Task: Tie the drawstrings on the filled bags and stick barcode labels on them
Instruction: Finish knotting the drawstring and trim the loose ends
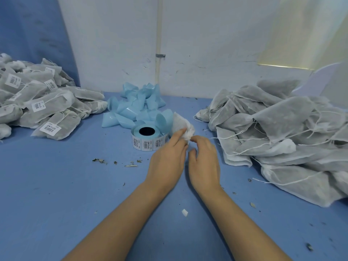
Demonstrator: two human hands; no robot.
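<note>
My left hand (167,157) and right hand (204,159) meet just past the middle of the blue table (56,185), both on one small white bag (180,123) lying at 12 o'clock from them. My left fingers grip its gathered neck. My right fingertips pinch the same neck from the 3 o'clock side, the other fingers curled. Whether they have string or cloth I cannot tell, as that spot is blurred.

The label roll (146,138) stands just beside my left fingers at 10 o'clock, and the bag touches or nearly touches it. Beyond it, a heap of pale blue backing strips (135,106) lies against the wall (207,44). The labelled bags (37,102) are piled at 9 to 10 o'clock and run off the left edge. The untied bags (282,132) crowd close at 2 to 4 o'clock, their loose strings reaching toward my right hand, and they run off the right edge.

Open table lies from 6 to 9 o'clock, with only leaf crumbs (101,161) and a white scrap (185,212). My left thumb is hidden.
</note>
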